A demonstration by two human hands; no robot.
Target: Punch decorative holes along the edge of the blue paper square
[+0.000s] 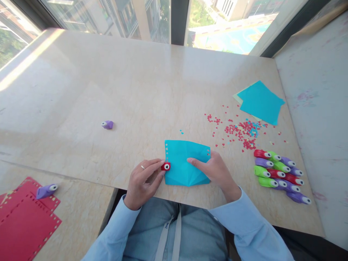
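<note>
A folded blue paper sheet (185, 159) lies at the near edge of the beige table (136, 101), with small holes punched along its left and right edges. My left hand (144, 181) grips a small red hole punch (165, 166) against the sheet's left edge. My right hand (214, 170) lies flat on the right part of the sheet and presses it down, index finger stretched toward the middle.
Several red, green and purple punches (280, 174) are grouped at the right. Red and blue confetti (241, 130) is scattered beyond them, near a stack of blue paper (261, 101). A lone purple punch (108, 124) sits left; red punched sheets (24, 221) and another purple punch (46, 190) lie at lower left.
</note>
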